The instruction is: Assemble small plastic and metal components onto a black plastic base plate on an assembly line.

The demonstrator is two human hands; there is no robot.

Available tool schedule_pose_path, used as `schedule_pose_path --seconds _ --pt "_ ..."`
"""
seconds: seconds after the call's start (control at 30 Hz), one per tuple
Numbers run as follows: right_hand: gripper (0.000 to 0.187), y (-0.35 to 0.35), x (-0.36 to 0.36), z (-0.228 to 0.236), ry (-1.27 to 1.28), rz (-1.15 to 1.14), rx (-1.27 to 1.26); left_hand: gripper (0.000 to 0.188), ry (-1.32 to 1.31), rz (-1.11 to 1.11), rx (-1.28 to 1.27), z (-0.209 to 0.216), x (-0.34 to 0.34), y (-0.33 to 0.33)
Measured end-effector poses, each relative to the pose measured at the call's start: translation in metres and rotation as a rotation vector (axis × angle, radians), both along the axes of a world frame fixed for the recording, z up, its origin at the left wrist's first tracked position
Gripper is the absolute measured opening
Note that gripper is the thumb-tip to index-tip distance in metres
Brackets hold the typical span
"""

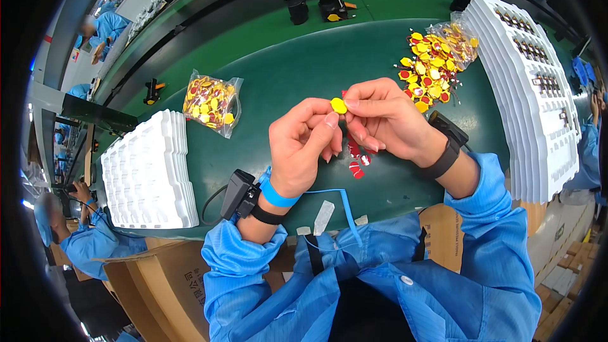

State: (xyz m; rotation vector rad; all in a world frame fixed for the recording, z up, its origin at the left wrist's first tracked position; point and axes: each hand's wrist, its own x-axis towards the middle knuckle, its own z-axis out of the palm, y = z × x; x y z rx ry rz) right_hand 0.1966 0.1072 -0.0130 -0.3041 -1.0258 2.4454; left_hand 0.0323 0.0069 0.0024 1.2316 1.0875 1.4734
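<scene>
Over the middle of the green table [266, 82], a small flat yellow part with rounded edges [339, 106] is pinched between my hands. My left hand [300, 142] has its thumb and forefinger closed at the part's left edge. From the other side, the thumb and forefinger of my right hand [392, 117] meet its right edge. A bit of red shows just above the part, by my right fingertips. On the table beneath my hands lie several red pieces [355, 163], partly hidden by my fingers.
A heap of yellow and red parts [427, 69] lies at the right, beside stacked white trays [532, 101] holding small parts. At the left are a clear bag of similar parts [212, 102] and another white tray stack [149, 174]. A blue coiled cord [347, 210] crosses the near edge.
</scene>
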Motion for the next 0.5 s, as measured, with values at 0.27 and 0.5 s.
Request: schedule_pose_path --seconds 0.27,0.5 --pt "0.020 0.0004 0.0003 -0.0008 0.012 0.011 -0.013 0.019 0.065 0.026 -0.012 -0.0003 -0.0009 -0.0005" --pt "0.023 -0.0005 0.0003 0.0003 0.082 0.070 -0.086 0.019 0.000 0.005 -0.006 -0.0001 -0.0021 -0.0020"
